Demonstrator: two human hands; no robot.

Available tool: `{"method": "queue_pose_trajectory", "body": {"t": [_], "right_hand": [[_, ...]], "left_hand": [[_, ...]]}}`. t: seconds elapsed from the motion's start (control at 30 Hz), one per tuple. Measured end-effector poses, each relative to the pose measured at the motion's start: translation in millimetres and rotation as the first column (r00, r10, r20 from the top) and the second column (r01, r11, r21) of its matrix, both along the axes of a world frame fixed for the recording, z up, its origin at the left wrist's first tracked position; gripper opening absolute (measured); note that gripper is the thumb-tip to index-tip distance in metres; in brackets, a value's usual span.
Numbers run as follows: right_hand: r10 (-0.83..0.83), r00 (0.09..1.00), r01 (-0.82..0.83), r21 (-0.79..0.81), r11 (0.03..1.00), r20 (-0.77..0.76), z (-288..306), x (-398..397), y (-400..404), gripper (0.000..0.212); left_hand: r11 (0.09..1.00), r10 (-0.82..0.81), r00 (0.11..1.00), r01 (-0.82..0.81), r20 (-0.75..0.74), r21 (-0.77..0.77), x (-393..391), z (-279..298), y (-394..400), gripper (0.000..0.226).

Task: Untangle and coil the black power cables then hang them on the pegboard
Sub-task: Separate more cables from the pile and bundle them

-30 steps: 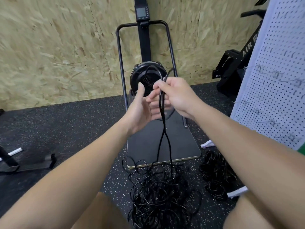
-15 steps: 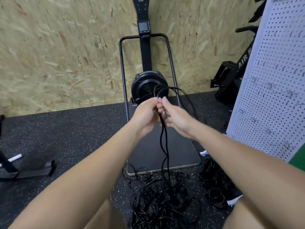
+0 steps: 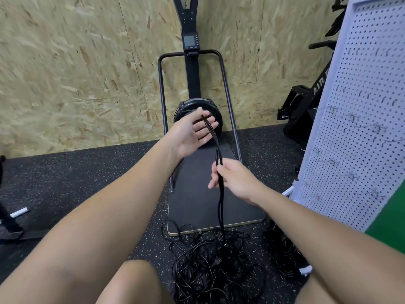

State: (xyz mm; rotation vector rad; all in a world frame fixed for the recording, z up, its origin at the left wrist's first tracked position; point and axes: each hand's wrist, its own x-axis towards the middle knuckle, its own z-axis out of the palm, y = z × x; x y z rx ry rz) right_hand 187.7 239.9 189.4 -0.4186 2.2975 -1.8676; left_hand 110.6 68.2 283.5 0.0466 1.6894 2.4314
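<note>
A tangled pile of black power cables (image 3: 210, 266) lies on the speckled floor between my knees. From it a doubled black cable strand (image 3: 221, 207) rises to my hands. My right hand (image 3: 232, 178) pinches the strand low down. My left hand (image 3: 195, 132) is raised higher, palm up with fingers spread, and the top of the strand lies across its fingers under the thumb. A white pegboard (image 3: 359, 119) with several metal hooks stands at the right.
A second heap of black cables (image 3: 282, 253) with a white tag lies by the pegboard's foot. A black exercise machine (image 3: 192, 88) on a dark base board (image 3: 197, 205) stands straight ahead against the chipboard wall. Another black machine (image 3: 306, 106) sits at the right.
My hands, joined half a second ago, have parted: the left rose and spread its fingers, while the right slid down the strand. The loop above the hands is gone.
</note>
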Motion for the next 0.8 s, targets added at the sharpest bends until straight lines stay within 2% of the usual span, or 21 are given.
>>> {"method": "queue_pose_trajectory", "body": {"t": [0.13, 0.27, 0.33, 0.4, 0.47, 0.57, 0.63, 0.7, 0.73, 0.8], "right_hand": [[-0.065, 0.991, 0.058, -0.057, 0.997, -0.12, 45, -13, -7, 0.03], [-0.062, 0.987, 0.049, -0.094, 0.994, -0.146, 84, -27, -17, 0.03], [-0.099, 0.985, 0.08, -0.129, 0.988, -0.143, 96, -32, -21, 0.03], [-0.111, 0.987, 0.083, -0.22, 0.972, -0.119, 108, -37, -24, 0.029], [-0.11, 0.991, 0.079, -0.343, 0.936, -0.073, 119, -41, -25, 0.028], [-0.116, 0.993, 0.11, -0.555, 0.824, 0.024, 137, -48, -20, 0.027], [-0.106, 0.993, 0.118, -0.617, 0.778, 0.056, 147, -51, -15, 0.024], [-0.099, 0.994, 0.1, -0.606, 0.789, 0.035, 148, -51, -12, 0.021], [-0.101, 0.995, 0.09, -0.554, 0.828, 0.011, 145, -50, -10, 0.022], [-0.108, 0.994, 0.096, -0.341, 0.935, -0.018, 129, -45, -7, 0.04]], "left_hand": [[0.977, -0.175, 0.984, 0.171, -0.024, -0.124, 18, -20, -14, 0.072], [0.947, -0.287, 0.955, 0.271, -0.077, -0.171, 43, -41, -4, 0.065], [0.943, -0.288, 0.951, 0.262, -0.112, -0.205, 50, -48, 4, 0.076], [0.951, -0.284, 0.949, 0.26, -0.136, -0.17, 53, -53, 8, 0.083], [0.965, -0.239, 0.958, 0.215, -0.162, -0.153, 55, -60, 10, 0.073], [0.947, -0.194, 0.955, 0.122, -0.224, -0.297, 59, -79, 13, 0.041], [0.936, -0.163, 0.95, 0.063, -0.266, -0.346, 62, -90, 13, 0.033], [0.949, -0.076, 0.954, -0.02, -0.29, -0.315, 64, -88, 15, 0.035], [0.959, -0.016, 0.959, -0.066, -0.285, -0.277, 62, -83, 17, 0.037], [0.969, 0.108, 0.959, -0.16, -0.262, -0.189, 56, -64, 19, 0.04]]}}
